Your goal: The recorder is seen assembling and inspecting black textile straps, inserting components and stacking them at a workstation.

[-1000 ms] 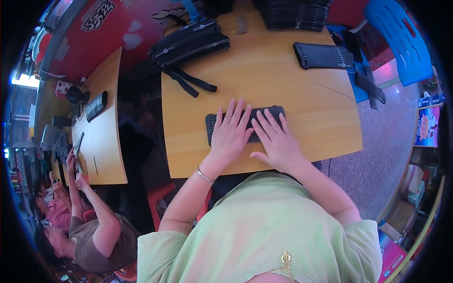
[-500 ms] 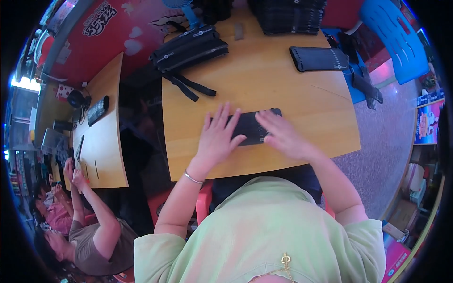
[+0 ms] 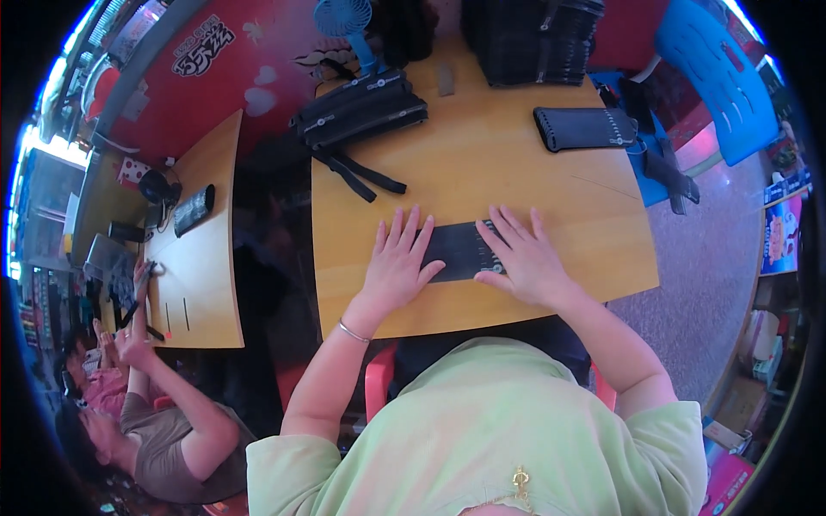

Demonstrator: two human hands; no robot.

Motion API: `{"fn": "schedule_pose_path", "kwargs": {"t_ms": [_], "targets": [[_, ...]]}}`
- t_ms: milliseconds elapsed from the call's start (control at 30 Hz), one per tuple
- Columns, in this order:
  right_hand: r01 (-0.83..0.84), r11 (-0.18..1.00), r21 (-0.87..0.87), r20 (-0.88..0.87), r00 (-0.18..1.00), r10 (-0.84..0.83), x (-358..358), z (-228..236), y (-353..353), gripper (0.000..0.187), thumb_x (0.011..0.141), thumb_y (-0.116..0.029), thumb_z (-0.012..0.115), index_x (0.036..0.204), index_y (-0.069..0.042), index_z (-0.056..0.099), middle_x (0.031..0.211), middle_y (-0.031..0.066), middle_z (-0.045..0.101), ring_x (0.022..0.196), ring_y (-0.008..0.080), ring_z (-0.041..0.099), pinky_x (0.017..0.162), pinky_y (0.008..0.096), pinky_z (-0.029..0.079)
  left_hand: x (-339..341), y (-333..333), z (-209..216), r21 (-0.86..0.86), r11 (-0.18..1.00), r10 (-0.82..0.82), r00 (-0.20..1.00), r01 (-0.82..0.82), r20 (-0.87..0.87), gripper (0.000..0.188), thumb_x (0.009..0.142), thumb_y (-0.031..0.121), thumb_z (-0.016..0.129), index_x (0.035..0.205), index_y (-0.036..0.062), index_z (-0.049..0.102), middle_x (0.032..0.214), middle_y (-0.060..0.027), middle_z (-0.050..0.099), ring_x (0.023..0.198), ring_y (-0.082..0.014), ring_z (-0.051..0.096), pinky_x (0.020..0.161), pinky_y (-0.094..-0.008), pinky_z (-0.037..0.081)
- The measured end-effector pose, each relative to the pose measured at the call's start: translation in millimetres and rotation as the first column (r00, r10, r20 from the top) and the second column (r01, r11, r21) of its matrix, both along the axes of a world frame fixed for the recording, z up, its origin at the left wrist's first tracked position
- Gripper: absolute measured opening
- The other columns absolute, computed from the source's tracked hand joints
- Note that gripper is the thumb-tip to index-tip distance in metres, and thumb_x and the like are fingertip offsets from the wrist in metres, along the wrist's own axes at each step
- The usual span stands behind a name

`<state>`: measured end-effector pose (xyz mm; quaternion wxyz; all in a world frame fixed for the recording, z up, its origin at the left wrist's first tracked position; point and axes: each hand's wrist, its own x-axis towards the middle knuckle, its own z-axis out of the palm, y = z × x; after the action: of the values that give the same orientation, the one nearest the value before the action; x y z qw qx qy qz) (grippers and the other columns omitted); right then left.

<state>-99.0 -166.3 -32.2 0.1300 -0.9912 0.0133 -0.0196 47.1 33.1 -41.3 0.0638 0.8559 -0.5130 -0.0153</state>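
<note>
A flat black fabric pouch lies on the wooden table near its front edge. My left hand rests flat on the pouch's left end, fingers spread. On its right end my right hand presses flat with the fingers apart. The pouch's middle shows between the two hands. Neither hand grips anything.
A pile of black strapped pouches sits at the table's far left, a tall stack of black pouches at the far middle, one black pouch at the right. A blue fan, a blue chair. Another person works at a second table on the left.
Both hands slid apart along the pouch, from close together over it to its two ends. The pouch's middle is now uncovered.
</note>
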Motion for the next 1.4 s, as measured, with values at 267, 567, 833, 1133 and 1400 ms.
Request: {"fn": "schedule_pose_path", "kwargs": {"t_ms": [267,567,833,1133,1400], "targets": [[-0.130,0.991,-0.001,0.182,0.975,0.128,19.8,-19.7,27.0,0.086,0.080,-0.061,0.053,0.140,-0.003,0.031,0.145,0.0131,0.033,0.137,0.0274,0.026,0.111,0.0497,0.016,-19.0,-15.4,-0.9,-0.089,0.995,-0.035,0.998,0.040,0.055,0.066,0.087,0.047,0.050,0.136,0.0042,0.038,0.145,-0.0153,0.032,0.136,-0.0325,0.026,0.109,-0.0508,0.019],[-0.052,0.995,0.081,0.187,0.982,0.036,18.7,-15.4,14.0,0.074,0.083,-0.051,0.056,0.136,-0.003,0.037,0.138,0.0164,0.040,0.130,0.0307,0.035,0.107,0.0469,0.026,-16.5,-8.4,-2.9,-0.106,0.994,-0.035,0.998,0.029,-0.055,0.063,0.088,0.042,0.052,0.138,0.0063,0.037,0.145,-0.0160,0.032,0.136,-0.0326,0.025,0.110,-0.0491,0.019],[0.369,0.903,0.218,0.252,0.873,-0.418,9.9,-16.4,5.3,0.045,0.082,-0.025,0.063,0.117,-0.001,0.050,0.111,0.0183,0.053,0.105,0.0326,0.050,0.091,0.0423,0.041,-18.8,6.7,-13.8,-0.207,0.972,0.114,0.993,-0.113,-0.007,0.061,0.089,0.040,0.052,0.138,0.0078,0.037,0.145,-0.0165,0.031,0.136,-0.0360,0.025,0.110,-0.0492,0.018],[0.470,0.854,0.222,0.254,0.818,-0.516,20.0,-17.6,1.5,0.033,0.081,-0.025,0.065,0.095,0.001,0.050,0.078,0.0206,0.060,0.072,0.0374,0.062,0.062,0.0442,0.050,-22.6,12.5,-12.1,-0.249,0.965,0.097,0.995,-0.086,0.029,0.056,0.088,0.039,0.053,0.136,0.0114,0.043,0.143,-0.0179,0.033,0.133,-0.0382,0.027,0.108,-0.0514,0.021],[0.481,0.839,0.257,0.269,0.798,-0.540,17.1,-22.2,18.1,0.027,0.085,-0.028,0.061,0.103,-0.010,0.053,0.074,0.0125,0.064,0.068,0.0312,0.064,0.058,0.0413,0.049,-24.0,16.4,-11.6,-0.264,0.962,0.090,0.993,-0.068,0.071,0.055,0.087,0.039,0.054,0.134,0.0113,0.045,0.142,-0.0180,0.036,0.131,-0.0385,0.031,0.107,-0.0521,0.022]]}}
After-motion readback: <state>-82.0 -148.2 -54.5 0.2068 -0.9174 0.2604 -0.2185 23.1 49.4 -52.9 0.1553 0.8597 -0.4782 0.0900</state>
